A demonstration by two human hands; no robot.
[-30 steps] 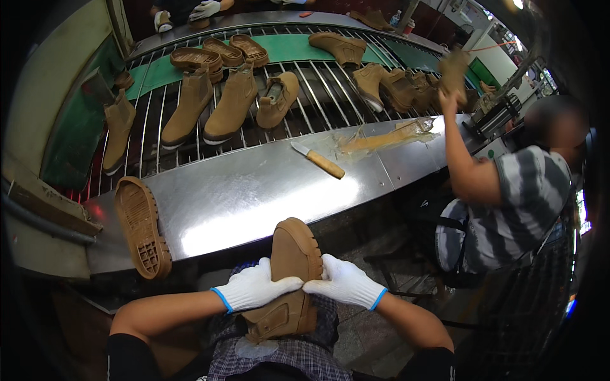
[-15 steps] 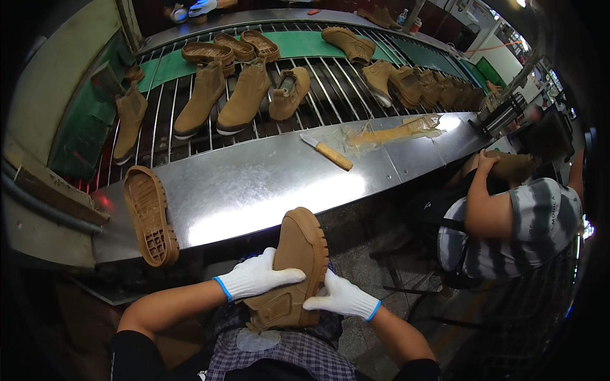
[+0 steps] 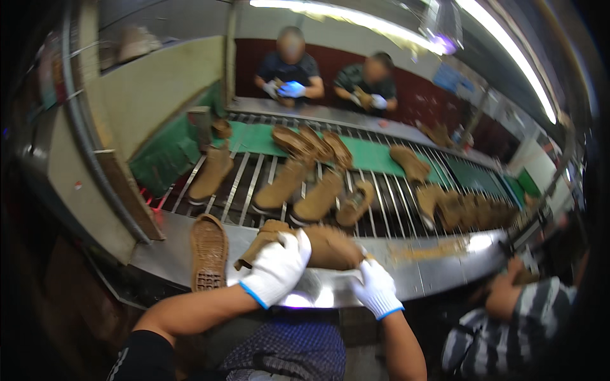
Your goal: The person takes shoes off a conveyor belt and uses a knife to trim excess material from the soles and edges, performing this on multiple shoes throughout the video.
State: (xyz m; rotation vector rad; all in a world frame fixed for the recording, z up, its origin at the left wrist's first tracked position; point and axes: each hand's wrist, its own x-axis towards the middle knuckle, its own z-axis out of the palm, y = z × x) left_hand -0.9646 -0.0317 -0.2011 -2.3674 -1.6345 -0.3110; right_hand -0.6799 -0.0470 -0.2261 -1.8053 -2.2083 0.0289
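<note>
A brown boot [image 3: 333,246] lies sideways above the near edge of the metal counter, shaft to the left and toe to the right, smeared by motion. My gloved left hand [image 3: 279,267] is wrapped round it near the ankle. Beyond the toe, my gloved right hand [image 3: 377,284] has its fingers closed over the counter. A small yellowish bit at those fingertips looks like the handle of the wood-handled knife [image 3: 366,256]; its blade cannot be made out. Left of the boot, a loose brown sole [image 3: 208,251] rests at the counter's edge, treadless inner side showing.
Behind the metal counter [image 3: 438,270] runs a rack of metal rollers [image 3: 244,184] with several brown boots [image 3: 279,184] and loose soles [image 3: 302,141] on a green strip [image 3: 368,157]. Two people work across it. Another person in a striped shirt [image 3: 502,336] sits at my right.
The view has tilted up. The boot has gone from upright over my lap to sideways over the counter. My right hand has left its sole and reached to where the knife lay.
</note>
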